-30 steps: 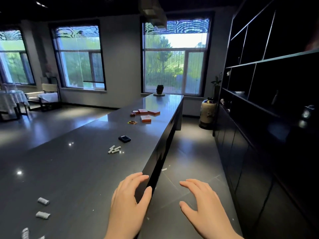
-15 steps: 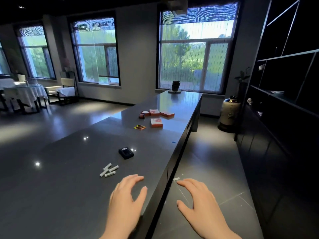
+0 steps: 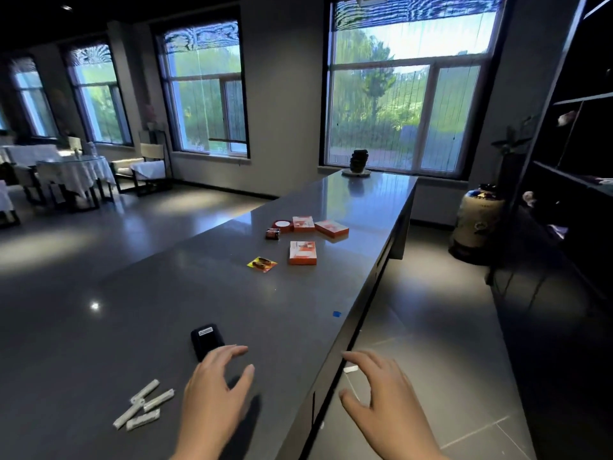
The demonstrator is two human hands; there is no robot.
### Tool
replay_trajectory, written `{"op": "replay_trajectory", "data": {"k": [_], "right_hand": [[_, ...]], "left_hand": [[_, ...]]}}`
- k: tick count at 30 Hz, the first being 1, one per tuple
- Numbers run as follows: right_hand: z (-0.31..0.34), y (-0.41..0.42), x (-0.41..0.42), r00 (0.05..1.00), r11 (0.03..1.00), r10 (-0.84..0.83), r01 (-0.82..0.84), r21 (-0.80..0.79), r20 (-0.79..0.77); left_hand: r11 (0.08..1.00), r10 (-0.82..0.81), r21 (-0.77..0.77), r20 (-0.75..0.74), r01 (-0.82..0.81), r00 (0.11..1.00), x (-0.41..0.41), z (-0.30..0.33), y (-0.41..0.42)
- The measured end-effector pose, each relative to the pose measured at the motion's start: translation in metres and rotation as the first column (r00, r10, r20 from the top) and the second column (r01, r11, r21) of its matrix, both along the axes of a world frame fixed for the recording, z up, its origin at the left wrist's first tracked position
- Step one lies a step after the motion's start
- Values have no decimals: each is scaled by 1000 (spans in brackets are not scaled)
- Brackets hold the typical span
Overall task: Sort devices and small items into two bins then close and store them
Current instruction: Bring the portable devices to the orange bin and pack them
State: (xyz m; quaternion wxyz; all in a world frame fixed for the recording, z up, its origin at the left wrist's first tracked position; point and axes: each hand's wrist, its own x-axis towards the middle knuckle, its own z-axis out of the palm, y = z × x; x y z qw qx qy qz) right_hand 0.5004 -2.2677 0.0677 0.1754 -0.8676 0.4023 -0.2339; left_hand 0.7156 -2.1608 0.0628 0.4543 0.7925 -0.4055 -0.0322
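Note:
A small black device (image 3: pixel 206 340) with a white label lies on the long dark counter (image 3: pixel 166 310). My left hand (image 3: pixel 215 396) hovers just in front of it, fingers spread and empty. Off the counter's right edge, over the floor, my right hand (image 3: pixel 384 403) is held out empty with relaxed fingers. Several small white wrapped sticks (image 3: pixel 143 406) lie left of my left hand. Farther along the counter are three orange boxes (image 3: pixel 302 253), a yellow battery pack (image 3: pixel 262 263), a small red-black item (image 3: pixel 272 234) and a round red tin (image 3: pixel 282 224). No bin is in view.
A dark ornament on a plate (image 3: pixel 358 162) stands at the counter's far end by the window. A black shelving wall (image 3: pixel 570 180) runs along the right, with a ceramic jar (image 3: pixel 477 224) on the floor. Tables and chairs (image 3: pixel 69 174) stand far left. A blue tape mark (image 3: pixel 336 314) sits near the counter edge.
I have moved forward along the counter. The black device and white sticks are now close to my left hand, and the orange boxes are nearer. Both hands stay open and empty.

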Motion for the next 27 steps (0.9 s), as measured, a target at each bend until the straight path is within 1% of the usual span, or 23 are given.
{"op": "replay_trajectory", "data": {"k": [3,7,10,12,14,19,22,24,27], "right_hand": [[2,-50,6,998,997,69,-69,-16,-11],[5,-113,14,990,990,137,-138,-14,-19],[3,-144,29,979,980,200,-200,11,-44],[1,-164,45,964,966,258,-257,23,-64],[-1,-185,66,950,954,300,-298,32,-88],[-4,-224,116,951,952,303,-301,48,-61],[-3,-237,153,940,939,339,-337,74,-22],[-5,-239,176,922,921,386,-384,66,-20],[-12,-240,200,875,874,484,-483,58,-6]], "left_hand": [[993,119,27,-55,-118,991,12,-13,-37],[953,295,106,-110,-284,949,35,-27,-75],[913,383,209,-150,-349,912,52,-37,-88],[877,439,284,-147,-387,886,63,-45,-99],[853,486,298,-149,-429,861,76,-52,-115],[785,567,353,-82,-509,819,105,-70,-149],[729,607,406,-9,-552,795,120,-82,-158],[683,651,412,32,-603,759,125,-88,-157],[624,729,369,42,-689,683,124,-97,-154]]}}
